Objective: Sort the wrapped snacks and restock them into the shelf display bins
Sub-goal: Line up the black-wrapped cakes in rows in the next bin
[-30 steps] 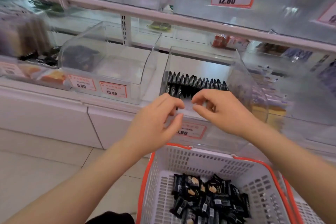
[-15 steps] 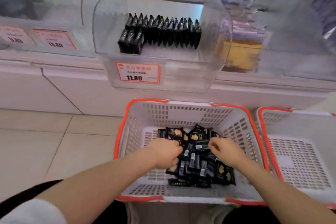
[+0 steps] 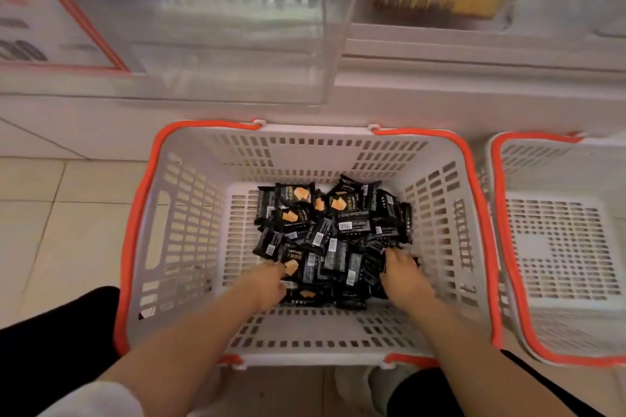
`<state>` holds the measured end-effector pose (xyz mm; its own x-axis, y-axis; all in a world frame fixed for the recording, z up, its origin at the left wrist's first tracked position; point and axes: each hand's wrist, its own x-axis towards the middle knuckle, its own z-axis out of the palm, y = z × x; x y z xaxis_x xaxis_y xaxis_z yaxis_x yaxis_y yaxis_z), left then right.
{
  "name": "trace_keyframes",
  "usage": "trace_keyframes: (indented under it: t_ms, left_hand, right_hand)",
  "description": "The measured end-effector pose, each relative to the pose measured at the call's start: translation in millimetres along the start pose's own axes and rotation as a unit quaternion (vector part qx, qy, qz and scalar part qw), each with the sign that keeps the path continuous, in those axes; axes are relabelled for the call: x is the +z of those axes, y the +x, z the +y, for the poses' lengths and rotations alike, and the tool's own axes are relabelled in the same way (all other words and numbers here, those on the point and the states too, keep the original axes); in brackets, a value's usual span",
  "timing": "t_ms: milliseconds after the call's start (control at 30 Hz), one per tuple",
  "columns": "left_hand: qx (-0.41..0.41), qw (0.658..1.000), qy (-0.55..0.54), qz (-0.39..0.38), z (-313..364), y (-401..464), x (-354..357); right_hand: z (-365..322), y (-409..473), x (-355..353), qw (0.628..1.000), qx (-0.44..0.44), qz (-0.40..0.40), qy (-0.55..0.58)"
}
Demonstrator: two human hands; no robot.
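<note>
Hands (image 3: 271, 284) in slotted basket (image 3: 189, 213), glossy packets (image 3: 335, 234)

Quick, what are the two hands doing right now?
Left hand: in the snacks, grip cannot be told.
Right hand: in the snacks too, fingers hidden, cannot be told.

open basket (image 3: 189, 234) floor left of snacks (image 3: 333, 237)

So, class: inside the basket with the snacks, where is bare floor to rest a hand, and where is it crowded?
Bare grid lies between the black snack pile and the basket left wall, and along the near wall. Crowded: the centre and right, where the left hand and right hand dig.
</note>
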<state>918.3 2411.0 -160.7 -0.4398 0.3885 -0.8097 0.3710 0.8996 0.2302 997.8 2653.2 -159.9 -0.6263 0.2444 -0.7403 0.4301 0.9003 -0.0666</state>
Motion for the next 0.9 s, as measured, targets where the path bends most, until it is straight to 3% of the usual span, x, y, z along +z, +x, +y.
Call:
trace_keyframes:
  t_ms: [200,367,567,733,800,900]
  left_hand:
    - [-0.087,0.987,-0.137,0.013,8.2,18.1,9.4]
    - [-0.165,0.957,-0.235,0.045,13.5,32.0,12.5]
    - [-0.189,0.925,-0.327,0.047,18.8,52.7,21.2]
    - [-0.218,0.902,-0.357,0.105,27.9,64.8,22.5]
    - [-0.213,0.904,-0.353,0.111,31.0,67.2,23.8]
    - [-0.195,0.894,-0.383,0.126,30.3,65.7,25.3]
  right_hand:
    - [7.6,18.7,6.2,0.998,-0.011,-0.022,0.062]
    - [-1.1,24.8,13.9,1.0,-0.005,-0.008,0.023]
    - [1.7,24.3,15.0,0.998,-0.036,0.016,0.052]
    - [8.9,20.4,17.6,0.997,-0.055,-0.012,-0.045]
    - [9.8,19.4,18.2,0.998,-0.057,-0.001,0.017]
    - [8.2,16.0,10.1,0.967,-0.01,0.037,0.251]
